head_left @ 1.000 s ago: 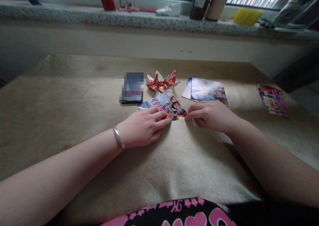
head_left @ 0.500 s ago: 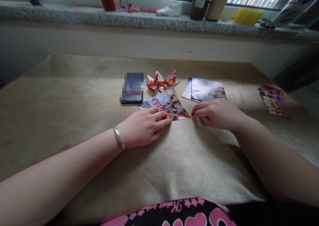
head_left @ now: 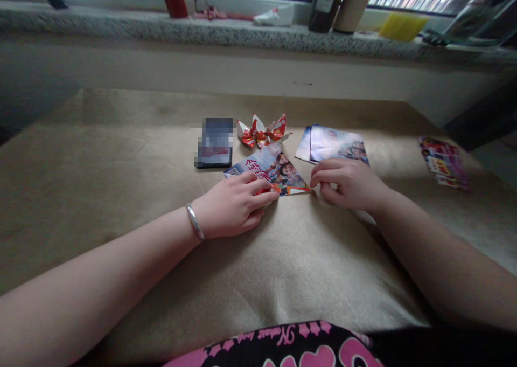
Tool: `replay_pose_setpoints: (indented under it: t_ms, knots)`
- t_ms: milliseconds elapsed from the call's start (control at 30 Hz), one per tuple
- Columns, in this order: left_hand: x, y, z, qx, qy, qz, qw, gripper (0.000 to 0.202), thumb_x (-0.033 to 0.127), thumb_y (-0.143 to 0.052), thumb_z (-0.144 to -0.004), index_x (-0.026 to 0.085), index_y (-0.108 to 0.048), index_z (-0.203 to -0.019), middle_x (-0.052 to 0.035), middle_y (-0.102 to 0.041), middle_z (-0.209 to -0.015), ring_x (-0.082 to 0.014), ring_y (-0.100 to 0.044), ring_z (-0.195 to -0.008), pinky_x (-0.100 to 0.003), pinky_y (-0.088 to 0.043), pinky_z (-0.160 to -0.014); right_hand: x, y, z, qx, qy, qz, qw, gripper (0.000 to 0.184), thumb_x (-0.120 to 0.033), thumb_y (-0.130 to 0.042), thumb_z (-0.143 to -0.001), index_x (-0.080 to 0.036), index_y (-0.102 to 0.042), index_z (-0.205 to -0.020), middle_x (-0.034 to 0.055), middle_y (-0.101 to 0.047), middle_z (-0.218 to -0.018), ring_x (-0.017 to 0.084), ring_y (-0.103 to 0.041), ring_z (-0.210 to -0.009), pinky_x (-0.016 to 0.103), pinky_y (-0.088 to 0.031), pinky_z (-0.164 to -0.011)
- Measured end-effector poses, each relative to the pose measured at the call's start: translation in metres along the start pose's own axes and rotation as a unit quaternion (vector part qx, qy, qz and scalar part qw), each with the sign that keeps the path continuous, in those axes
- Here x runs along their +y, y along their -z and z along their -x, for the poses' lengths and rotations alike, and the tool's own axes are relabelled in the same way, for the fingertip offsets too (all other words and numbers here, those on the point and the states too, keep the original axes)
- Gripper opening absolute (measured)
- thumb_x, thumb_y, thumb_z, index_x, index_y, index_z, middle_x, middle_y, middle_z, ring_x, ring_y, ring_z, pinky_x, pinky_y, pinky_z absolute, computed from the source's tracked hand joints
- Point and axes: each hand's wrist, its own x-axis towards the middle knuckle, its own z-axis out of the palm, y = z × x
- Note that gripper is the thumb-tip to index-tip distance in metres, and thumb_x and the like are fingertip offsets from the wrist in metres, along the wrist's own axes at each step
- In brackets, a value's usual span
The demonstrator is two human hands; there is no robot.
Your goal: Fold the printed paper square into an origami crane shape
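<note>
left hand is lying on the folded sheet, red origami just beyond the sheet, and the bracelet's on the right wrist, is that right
Not quite: the bracelet is on the left wrist, as the head view shows. The left hand is indeed lying on the folded sheet, with the red origami just beyond the sheet.

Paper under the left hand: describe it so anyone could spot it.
On the brown table, look nearer the wearer than the spiky red shape. There the paper lies flat, the left hand over its near edge and the right hand at its right corner. Its triangular outline sets it apart from the four-sided printed sheets nearby.
</note>
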Motion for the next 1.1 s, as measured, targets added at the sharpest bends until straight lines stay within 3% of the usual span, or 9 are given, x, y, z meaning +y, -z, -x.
replay_pose_setpoints:
  t_ms: [167, 367, 833, 1100]
  knots:
    - [0.001, 0.001, -0.001, 0.003, 0.005, 0.003, 1.000, 0.037, 0.030, -0.046, -0.091, 0.021, -0.055, -0.126, -0.0075, -0.058, -0.121, -0.0245, -0.050, -0.109, -0.039, -0.042, -0.099, -0.011, -0.008, -0.007, -0.006, 0.056, -0.035, 0.998, 0.031, -0.013, -0.048, -0.081, -0.021, -0.072, -0.100, 0.0063, -0.069, -0.094, 0.019, -0.058, -0.082, 0.032, -0.047, -0.073]
    - [0.000, -0.003, -0.003, 0.003, 0.004, -0.002, 1.000, 0.037, 0.029, -0.045, -0.092, 0.021, -0.054, -0.127, -0.0087, -0.058, -0.119, -0.0238, -0.050, -0.109, -0.039, -0.039, -0.101, -0.025, -0.017, -0.017, -0.005, 0.084, -0.044, 0.995, 0.034, -0.010, -0.049, -0.078, -0.016, -0.068, -0.105, 0.0108, -0.065, -0.098, 0.021, -0.055, -0.088, 0.035, -0.049, -0.078]
    - [0.000, -0.005, -0.008, 0.034, 0.000, -0.024, 0.999, 0.033, 0.029, -0.045, -0.091, 0.023, -0.059, -0.121, -0.0097, -0.059, -0.112, -0.0259, -0.051, -0.103, -0.040, -0.044, -0.092, -0.032, -0.020, -0.019, -0.026, 0.072, -0.049, 0.996, 0.035, -0.006, -0.047, -0.076, -0.014, -0.067, -0.103, 0.0113, -0.064, -0.096, 0.022, -0.054, -0.091, 0.036, -0.049, -0.080]
    - [-0.006, 0.000, -0.006, 0.008, -0.014, 0.003, 1.000, 0.032, 0.026, -0.046, -0.092, 0.022, -0.057, -0.122, -0.0096, -0.057, -0.116, -0.0245, -0.050, -0.110, -0.040, -0.041, -0.100, -0.030, -0.022, -0.018, -0.019, 0.070, -0.050, 0.996, 0.034, -0.006, -0.047, -0.076, -0.016, -0.067, -0.101, 0.0104, -0.064, -0.097, 0.021, -0.055, -0.090, 0.035, -0.049, -0.080]
